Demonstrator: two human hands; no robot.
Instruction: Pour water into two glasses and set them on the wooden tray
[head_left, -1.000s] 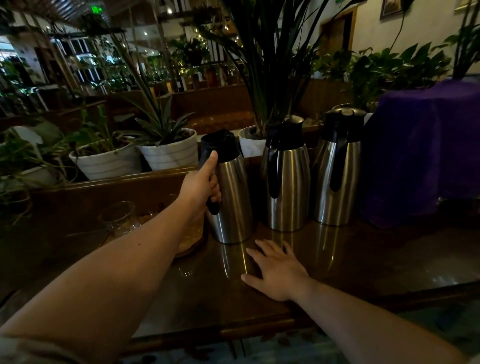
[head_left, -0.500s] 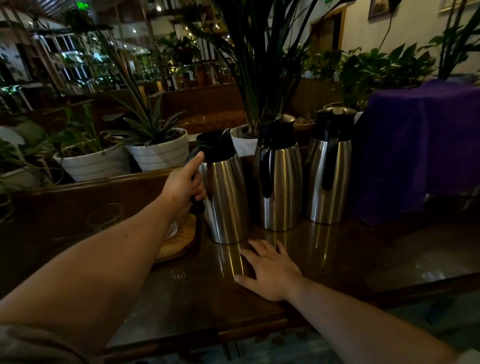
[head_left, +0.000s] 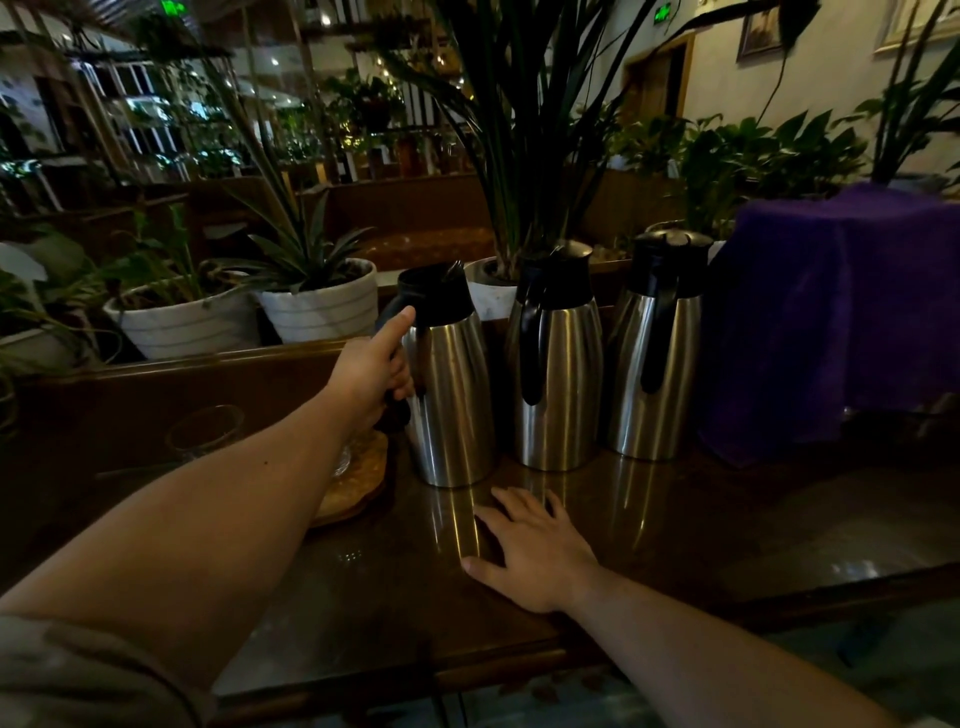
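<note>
Three steel jugs with black tops stand in a row on the dark table (head_left: 649, 530). My left hand (head_left: 371, 371) is closed around the black handle of the leftmost jug (head_left: 452, 400), thumb up along the handle. That jug stands on the table. My right hand (head_left: 530, 551) lies flat on the table in front of it, fingers spread. A round wooden tray (head_left: 358, 483) lies left of the jug, partly hidden by my left arm. One clear glass (head_left: 205, 431) stands at the left; another glass base (head_left: 343, 460) shows on the tray behind my arm.
The middle jug (head_left: 558, 374) and right jug (head_left: 652, 364) stand close beside the held one. A purple cloth-covered object (head_left: 841, 322) sits at the right. White plant pots (head_left: 322, 306) line a wooden ledge behind. The table's front edge runs below my hands.
My left hand has kept its hold on the leftmost jug's handle and my right hand has stayed flat. The view has shifted slightly; the jug has not visibly left the table.
</note>
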